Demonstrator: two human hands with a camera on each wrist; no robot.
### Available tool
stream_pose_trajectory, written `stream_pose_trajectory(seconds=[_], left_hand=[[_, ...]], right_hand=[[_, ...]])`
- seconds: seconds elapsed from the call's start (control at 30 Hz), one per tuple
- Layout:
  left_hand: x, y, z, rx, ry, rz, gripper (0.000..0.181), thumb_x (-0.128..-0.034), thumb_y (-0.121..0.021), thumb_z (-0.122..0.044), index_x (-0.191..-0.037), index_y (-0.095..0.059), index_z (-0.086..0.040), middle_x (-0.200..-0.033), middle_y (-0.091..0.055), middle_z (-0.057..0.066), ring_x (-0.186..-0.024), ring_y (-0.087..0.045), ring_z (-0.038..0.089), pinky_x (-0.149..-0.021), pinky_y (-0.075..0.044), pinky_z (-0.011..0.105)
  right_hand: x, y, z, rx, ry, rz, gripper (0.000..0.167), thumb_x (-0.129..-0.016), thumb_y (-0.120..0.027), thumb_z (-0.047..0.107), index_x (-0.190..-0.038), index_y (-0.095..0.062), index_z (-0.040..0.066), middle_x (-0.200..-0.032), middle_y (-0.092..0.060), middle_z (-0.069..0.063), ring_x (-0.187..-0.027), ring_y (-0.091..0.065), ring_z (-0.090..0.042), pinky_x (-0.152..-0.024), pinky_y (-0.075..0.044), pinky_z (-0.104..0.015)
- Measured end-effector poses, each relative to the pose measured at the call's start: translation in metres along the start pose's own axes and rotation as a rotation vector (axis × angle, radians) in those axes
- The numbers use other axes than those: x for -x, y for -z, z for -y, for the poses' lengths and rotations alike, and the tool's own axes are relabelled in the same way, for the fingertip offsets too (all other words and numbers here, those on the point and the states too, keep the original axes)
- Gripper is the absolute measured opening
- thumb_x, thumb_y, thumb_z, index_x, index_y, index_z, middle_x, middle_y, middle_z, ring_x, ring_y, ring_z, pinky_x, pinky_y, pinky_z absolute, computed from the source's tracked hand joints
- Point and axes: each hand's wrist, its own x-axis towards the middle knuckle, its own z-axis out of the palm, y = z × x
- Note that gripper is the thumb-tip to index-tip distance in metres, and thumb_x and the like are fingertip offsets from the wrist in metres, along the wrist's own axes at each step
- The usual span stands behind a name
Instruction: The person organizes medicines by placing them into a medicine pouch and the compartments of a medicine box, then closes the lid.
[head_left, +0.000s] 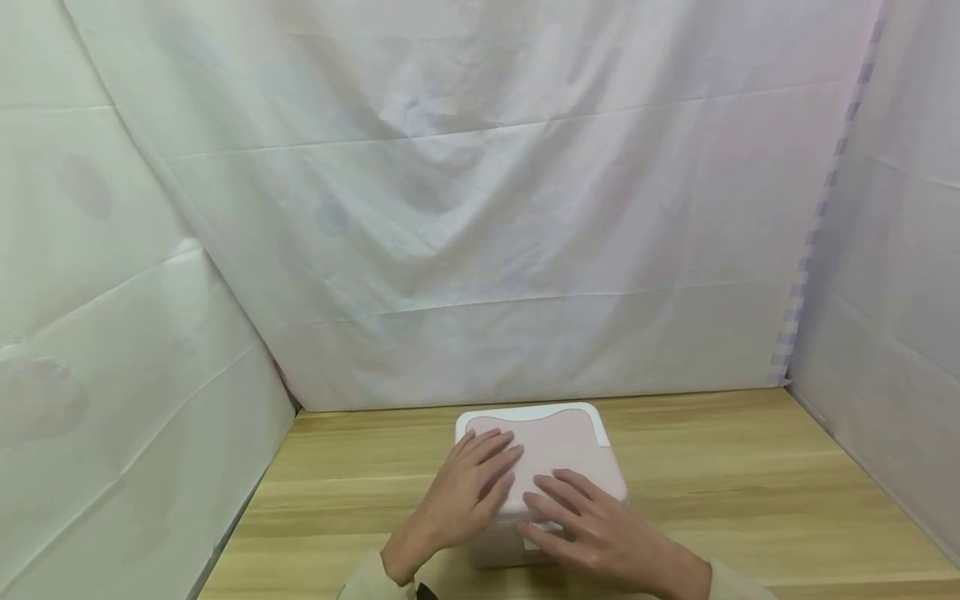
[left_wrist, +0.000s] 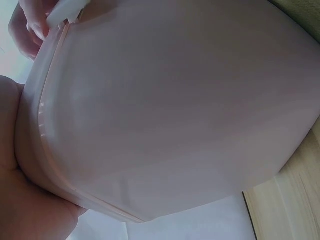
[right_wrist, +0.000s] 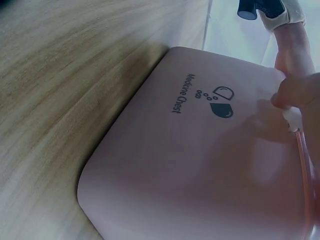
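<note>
A pink medicine chest (head_left: 566,446) with a white-edged lid sits on the wooden table, its lid down. My left hand (head_left: 467,490) rests on the left part of the lid, fingers spread and nearly straight. At the front right, my right hand (head_left: 600,533) lays its fingers over the lid's front edge, with the thumb lower, beside the white latch (right_wrist: 294,119). The right wrist view shows the front wall, printed "Medicine Chest" (right_wrist: 183,93) with a capsule picture. In the left wrist view the chest's side wall (left_wrist: 170,110) fills most of the picture.
The wooden table (head_left: 750,483) extends to both sides of the chest. A pale cloth (head_left: 480,250) hangs behind it, and similar cloth stands at the left (head_left: 112,375) and right. A dark strap-like object (right_wrist: 262,7) is on the left wrist.
</note>
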Motion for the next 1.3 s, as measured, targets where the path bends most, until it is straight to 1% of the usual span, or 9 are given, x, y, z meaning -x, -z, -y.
stream_pose_trajectory(seconds=[0.17,0.37,0.57,0.8,0.87,1.1,1.3], left_hand=[[0.0002,-0.0001,0.0003,-0.006,0.002,0.002,0.037,-0.0991,-0.054,-0.024,-0.133,-0.063,-0.013,-0.141,-0.057,0.008,-0.136,-0.046,0.029,-0.113,-0.030,0.057],[-0.0002,-0.0009,0.0005,-0.025,0.007,0.012,0.037,-0.0995,-0.054,-0.026,-0.134,-0.063,-0.014,-0.141,-0.057,0.007,-0.137,-0.046,0.027,-0.114,-0.030,0.055],[-0.0015,-0.0018,0.0003,-0.029,-0.003,0.010,0.037,-0.0999,-0.054,-0.026,-0.133,-0.064,-0.013,-0.141,-0.058,0.007,-0.136,-0.047,0.028,-0.113,-0.031,0.056],[-0.0003,0.0000,0.0004,-0.051,0.006,0.024,0.037,-0.1001,-0.053,-0.026,-0.133,-0.063,-0.014,-0.141,-0.057,0.007,-0.137,-0.046,0.027,-0.113,-0.031,0.055],[-0.0004,-0.0002,0.0005,-0.054,0.004,0.024,0.037,-0.1002,-0.053,-0.026,-0.133,-0.063,-0.014,-0.141,-0.057,0.007,-0.137,-0.046,0.027,-0.113,-0.031,0.055],[-0.0005,-0.0002,0.0003,-0.031,0.009,0.028,0.037,-0.0996,-0.053,-0.025,-0.134,-0.063,-0.014,-0.141,-0.057,0.007,-0.137,-0.046,0.027,-0.114,-0.030,0.056],[-0.0004,0.0005,0.0000,-0.028,0.012,0.031,0.037,-0.1001,-0.052,-0.025,-0.134,-0.063,-0.014,-0.142,-0.056,0.007,-0.138,-0.045,0.027,-0.114,-0.029,0.056]], right_hand=[[-0.0001,-0.0011,-0.0003,-0.032,-0.012,-0.003,0.036,-0.102,-0.044,0.027,-0.126,-0.065,0.010,-0.127,-0.062,-0.014,-0.113,-0.062,-0.033,-0.091,-0.050,-0.048],[-0.0006,0.0006,-0.0012,-0.013,-0.009,-0.011,0.040,-0.102,-0.048,0.034,-0.128,-0.064,0.010,-0.128,-0.061,-0.014,-0.114,-0.060,-0.033,-0.096,-0.046,-0.049],[-0.0025,0.0026,-0.0037,0.033,0.014,-0.043,0.034,-0.105,-0.046,0.030,-0.125,-0.066,0.011,-0.124,-0.063,-0.014,-0.109,-0.062,-0.032,-0.092,-0.049,-0.047],[-0.0058,0.0026,-0.0020,0.003,0.001,-0.068,0.033,-0.107,-0.043,0.025,-0.125,-0.067,0.011,-0.124,-0.064,-0.014,-0.110,-0.062,-0.033,-0.092,-0.049,-0.048],[-0.0051,0.0021,-0.0018,0.009,0.003,-0.076,0.032,-0.107,-0.043,0.023,-0.125,-0.067,0.011,-0.123,-0.064,-0.014,-0.109,-0.063,-0.033,-0.091,-0.050,-0.048],[-0.0033,-0.0012,0.0006,0.009,-0.014,-0.071,0.033,-0.107,-0.040,0.023,-0.122,-0.068,0.013,-0.122,-0.065,-0.014,-0.108,-0.064,-0.032,-0.089,-0.051,-0.046],[-0.0076,-0.0018,-0.0001,0.045,0.013,-0.103,0.032,-0.106,-0.040,0.018,-0.119,-0.069,0.013,-0.119,-0.066,-0.015,-0.106,-0.064,-0.031,-0.087,-0.051,-0.045]])
